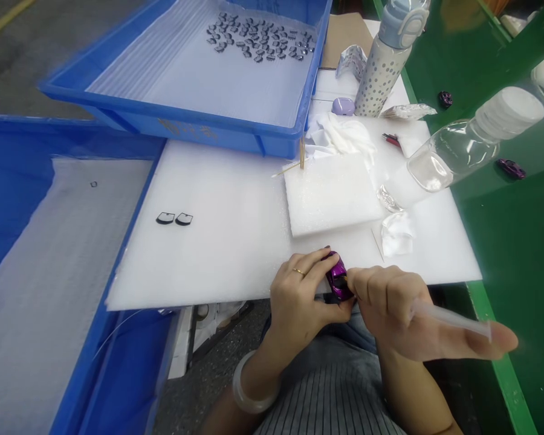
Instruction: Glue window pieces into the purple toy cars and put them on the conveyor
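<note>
My left hand [299, 296] is closed around a small shiny purple toy car [336, 275], fingers on its far side and thumb on its near side. The car is held at the front edge of the white foam board [226, 254]. Beside it, my right hand [392, 308] is curled into a grip, with its fingertips at the car's open middle. A slim translucent white stick [453, 319] lies along the right thumb; its other end is hidden in the fist. Two small dark-edged clear pieces [174, 219] lie on the board to the left.
A blue tray [194, 124] with several small dark parts stands at the back. Another blue bin [72, 136] is at left. Right of the foam block [333, 196] stands a clear bottle [453, 157]; behind is a dotted bottle [383, 69]. Purple cars [511, 169] rest on the green surface.
</note>
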Tool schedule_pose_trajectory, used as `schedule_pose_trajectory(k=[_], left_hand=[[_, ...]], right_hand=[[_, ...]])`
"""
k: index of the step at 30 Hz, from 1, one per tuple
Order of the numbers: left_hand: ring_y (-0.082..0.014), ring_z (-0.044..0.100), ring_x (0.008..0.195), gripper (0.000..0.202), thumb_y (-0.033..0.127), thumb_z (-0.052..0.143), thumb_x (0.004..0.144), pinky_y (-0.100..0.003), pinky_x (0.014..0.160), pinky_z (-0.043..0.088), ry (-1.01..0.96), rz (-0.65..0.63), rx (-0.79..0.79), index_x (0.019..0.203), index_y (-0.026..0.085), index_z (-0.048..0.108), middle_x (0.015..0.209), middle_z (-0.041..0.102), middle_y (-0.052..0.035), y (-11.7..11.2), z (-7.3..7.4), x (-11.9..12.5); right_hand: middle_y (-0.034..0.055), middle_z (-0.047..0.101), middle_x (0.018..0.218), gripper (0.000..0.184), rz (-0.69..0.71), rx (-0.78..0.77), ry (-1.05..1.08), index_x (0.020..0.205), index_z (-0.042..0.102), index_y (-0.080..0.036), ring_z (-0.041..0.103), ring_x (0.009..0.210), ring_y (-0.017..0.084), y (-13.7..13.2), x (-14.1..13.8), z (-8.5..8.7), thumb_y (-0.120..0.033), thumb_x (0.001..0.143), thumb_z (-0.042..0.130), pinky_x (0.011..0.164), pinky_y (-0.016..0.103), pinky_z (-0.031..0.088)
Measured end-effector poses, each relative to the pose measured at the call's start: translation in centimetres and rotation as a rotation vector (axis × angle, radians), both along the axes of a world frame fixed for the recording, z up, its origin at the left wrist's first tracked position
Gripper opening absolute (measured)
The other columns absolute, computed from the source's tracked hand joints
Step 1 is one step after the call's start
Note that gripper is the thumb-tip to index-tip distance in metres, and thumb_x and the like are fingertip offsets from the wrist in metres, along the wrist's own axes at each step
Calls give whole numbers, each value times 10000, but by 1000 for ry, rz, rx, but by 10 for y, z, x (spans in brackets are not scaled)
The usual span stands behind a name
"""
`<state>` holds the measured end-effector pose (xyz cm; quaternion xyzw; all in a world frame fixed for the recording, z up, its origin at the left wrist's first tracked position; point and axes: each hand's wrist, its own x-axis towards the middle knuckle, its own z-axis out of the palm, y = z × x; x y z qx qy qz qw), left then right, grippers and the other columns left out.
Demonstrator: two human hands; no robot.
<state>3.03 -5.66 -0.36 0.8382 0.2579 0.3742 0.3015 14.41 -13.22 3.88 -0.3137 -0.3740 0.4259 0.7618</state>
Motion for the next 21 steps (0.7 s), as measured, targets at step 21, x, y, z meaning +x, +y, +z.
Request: schedule_pose_trajectory(k=[21], left_hand=[[-278, 676, 917, 405, 309, 744, 727, -445, 747, 578, 38, -39, 23, 1102, 171, 679, 1136, 722, -101, 2, 0, -4]], right_hand=[[-8, 339, 560, 523, -122, -295, -641, 608, 359, -201, 375, 536, 124, 15, 20, 43, -584, 960, 415, 527, 290, 351]])
